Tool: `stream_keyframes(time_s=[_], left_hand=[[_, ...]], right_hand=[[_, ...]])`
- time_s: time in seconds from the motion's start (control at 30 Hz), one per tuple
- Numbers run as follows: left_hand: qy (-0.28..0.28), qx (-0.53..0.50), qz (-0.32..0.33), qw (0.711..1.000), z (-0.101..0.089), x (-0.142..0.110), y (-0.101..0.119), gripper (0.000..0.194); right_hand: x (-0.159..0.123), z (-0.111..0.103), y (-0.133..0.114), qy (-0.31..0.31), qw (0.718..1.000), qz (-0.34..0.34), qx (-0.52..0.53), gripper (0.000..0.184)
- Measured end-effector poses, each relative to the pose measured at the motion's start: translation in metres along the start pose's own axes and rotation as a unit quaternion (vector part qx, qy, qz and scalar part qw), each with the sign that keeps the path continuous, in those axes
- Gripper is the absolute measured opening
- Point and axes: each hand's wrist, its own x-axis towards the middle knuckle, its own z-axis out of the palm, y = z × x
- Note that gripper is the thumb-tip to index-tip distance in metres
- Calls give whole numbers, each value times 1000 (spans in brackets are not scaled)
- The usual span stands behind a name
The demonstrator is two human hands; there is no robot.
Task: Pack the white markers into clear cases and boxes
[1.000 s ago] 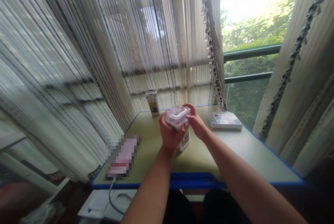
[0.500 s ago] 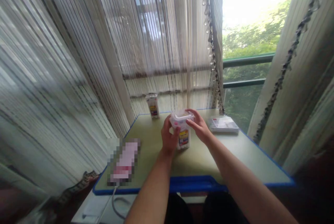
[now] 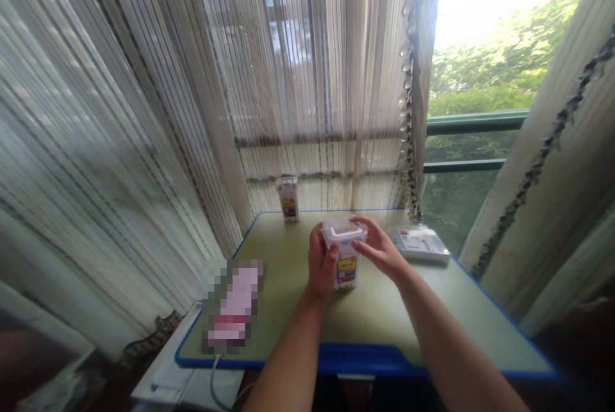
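Observation:
A clear plastic container [image 3: 346,258] with a white lid and a yellow and red label stands upright on the green table [image 3: 384,309]. My left hand [image 3: 321,264] is wrapped round its left side. My right hand [image 3: 379,248] rests on the lid's right edge, fingers pressed against it.
A second small labelled container [image 3: 287,198] stands at the back of the table near the curtain. A flat clear box [image 3: 420,242] lies at the back right. A pink blurred object [image 3: 233,300] with a cable lies at the front left. Striped curtains hang behind and on both sides; the table has a blue edge.
The container was held tilted above the table a second ago; now it stands upright on the table with both hands still on it.

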Motion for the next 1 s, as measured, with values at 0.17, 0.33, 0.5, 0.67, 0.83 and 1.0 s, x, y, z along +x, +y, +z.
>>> stream_keyframes(time_s=[0.17,0.33,0.5,0.67,0.83,1.0], left_hand=[[34,94,58,993,0,0,-8,46],[29,124,72,989,1,-1,-13,44],[23,185,68,980,-6,3,-4,37],[-13,351,181,919,-7,36,40,49],[-256,455,49,851,8,72,71,41],[-284,481,-23,829,10,75,66,42]], right_hand=[[0,-2,4,-31,995,37,86,47],[1,-5,3,-48,992,69,99,47],[3,-7,0,-51,992,78,90,47],[3,-2,-2,-29,993,69,93,45],[4,-1,-5,-27,994,63,81,45],[5,-4,-6,-44,996,57,51,47]])
